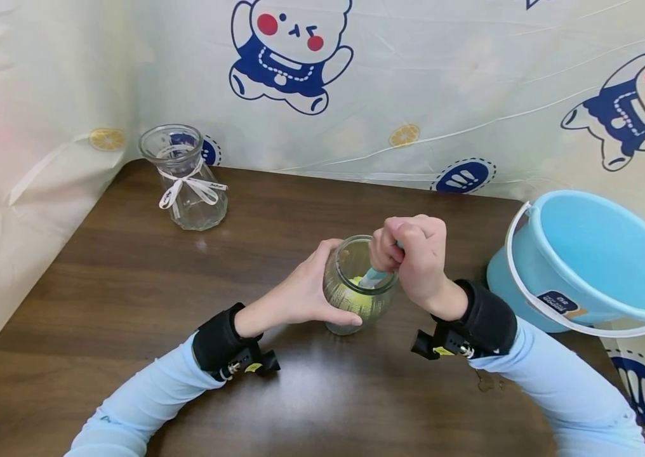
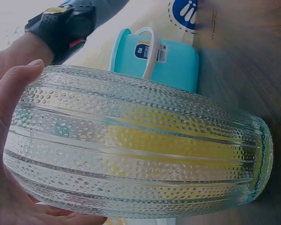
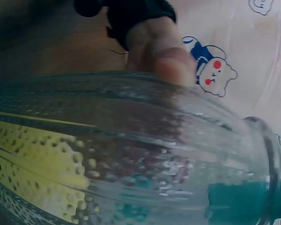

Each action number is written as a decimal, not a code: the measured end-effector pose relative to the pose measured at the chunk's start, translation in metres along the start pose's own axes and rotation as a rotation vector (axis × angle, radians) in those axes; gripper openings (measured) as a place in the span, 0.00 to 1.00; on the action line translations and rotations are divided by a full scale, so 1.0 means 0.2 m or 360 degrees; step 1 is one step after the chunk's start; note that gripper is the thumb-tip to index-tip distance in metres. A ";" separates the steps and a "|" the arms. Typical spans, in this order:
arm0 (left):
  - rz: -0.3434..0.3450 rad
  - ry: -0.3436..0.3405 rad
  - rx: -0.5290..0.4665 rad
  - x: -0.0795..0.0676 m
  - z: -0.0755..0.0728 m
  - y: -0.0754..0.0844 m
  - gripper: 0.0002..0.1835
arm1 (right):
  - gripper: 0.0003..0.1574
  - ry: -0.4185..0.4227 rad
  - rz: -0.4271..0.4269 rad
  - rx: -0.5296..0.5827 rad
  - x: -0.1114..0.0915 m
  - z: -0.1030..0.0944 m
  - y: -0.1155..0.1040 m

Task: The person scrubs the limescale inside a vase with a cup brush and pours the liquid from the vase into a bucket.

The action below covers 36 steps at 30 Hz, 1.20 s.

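A ribbed, dimpled clear glass jar (image 1: 381,306) stands on the brown table. My left hand (image 1: 306,293) grips it around its left side, thumb toward the front. Inside is a bottle brush with a yellow sponge head, its teal handle (image 1: 372,277) leaning out of the mouth to the right. Over the rim, my right hand (image 1: 418,257) curls its fingers round that handle. In the left wrist view the yellow sponge (image 2: 178,136) shows through the glass near the jar's base. The right wrist view shows the handle (image 3: 239,201) passing through the jar's neck.
A clear glass vase (image 1: 202,209) with a white ribbon bow stands at the back left. At the right is a light blue bucket (image 1: 519,285) with its white handle hanging toward the front. A cartoon-printed sheet (image 1: 385,82) rises along the table's back and sides.
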<state>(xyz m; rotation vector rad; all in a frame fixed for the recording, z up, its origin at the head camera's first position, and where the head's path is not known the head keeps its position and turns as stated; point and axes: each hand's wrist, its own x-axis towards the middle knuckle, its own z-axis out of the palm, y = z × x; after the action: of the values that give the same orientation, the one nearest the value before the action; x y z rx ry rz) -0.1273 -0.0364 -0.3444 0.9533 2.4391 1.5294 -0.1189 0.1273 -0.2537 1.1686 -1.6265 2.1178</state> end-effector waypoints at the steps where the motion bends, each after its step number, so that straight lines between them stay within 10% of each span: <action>1: 0.0002 -0.0002 -0.0009 0.00 0.00 0.00 0.54 | 0.24 0.0004 0.0006 -0.0013 0.00 0.00 0.01; 13: -0.0004 0.0001 0.0013 0.00 0.00 -0.01 0.54 | 0.22 -0.0043 -0.0094 -0.0003 0.04 0.02 -0.05; 21: 0.0023 0.0006 0.0036 0.00 -0.01 0.00 0.53 | 0.24 -0.0059 -0.0180 0.0202 0.06 -0.18 -0.04; 29: 0.0029 0.0008 0.0023 0.00 -0.01 0.00 0.53 | 0.23 -0.0069 -0.0220 0.0127 0.17 0.02 -0.25; 36: 0.0037 0.0009 0.0005 0.01 0.00 -0.01 0.53 | 0.24 -0.0199 -0.0281 0.0123 0.15 0.01 -0.18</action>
<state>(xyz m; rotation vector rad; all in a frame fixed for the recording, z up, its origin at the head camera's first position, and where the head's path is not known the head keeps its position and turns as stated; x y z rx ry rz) -0.1293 -0.0363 -0.3455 0.9827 2.4432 1.5386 -0.1153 0.1300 -0.2070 1.4386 -1.4415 2.0493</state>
